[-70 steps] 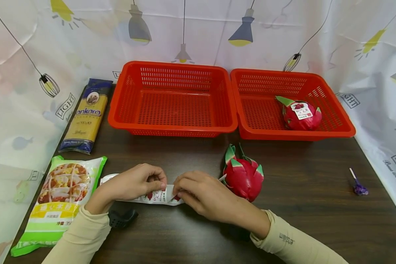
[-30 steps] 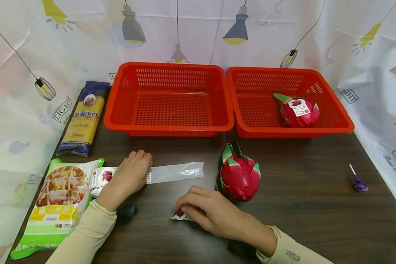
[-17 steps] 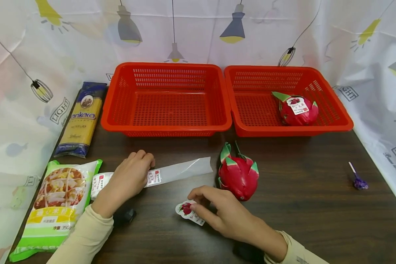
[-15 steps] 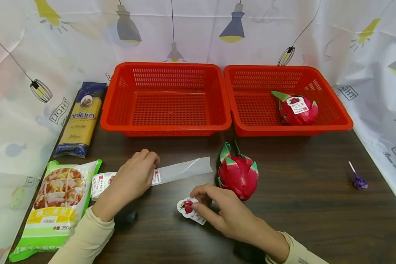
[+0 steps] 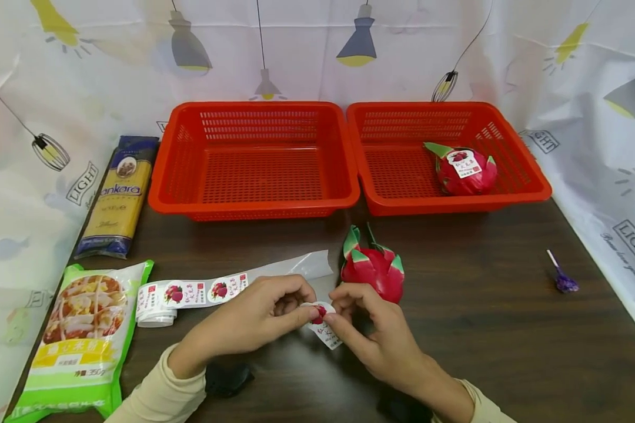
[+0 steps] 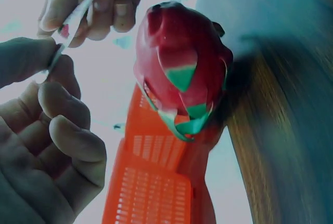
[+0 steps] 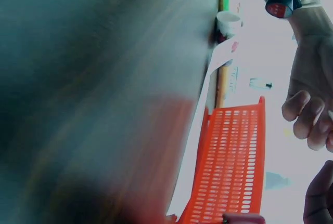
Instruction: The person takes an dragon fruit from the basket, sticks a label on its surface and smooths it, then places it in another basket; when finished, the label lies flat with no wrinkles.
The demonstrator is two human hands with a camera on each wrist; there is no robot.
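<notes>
Both hands meet over the front middle of the table at one loose sticker, white with a red dragon fruit print. My left hand pinches its left edge between thumb and fingers, and my right hand pinches the right side. In the left wrist view the sticker shows nearly edge-on between the fingertips. Just behind the hands lies a dragon fruit, red with green tips. The roll of stickers lies at the left, its strip unrolled rightward to a bare backing end behind my hands.
Two red baskets stand at the back: the left basket, and the right basket holding a labelled dragon fruit. At left lie a spaghetti packet and a green-white food bag; a purple lollipop lies at right.
The right hand has peeled a sticker off the strip and drawn it away. The left hand has let go of the strip and moved right to pinch the sticker too.
</notes>
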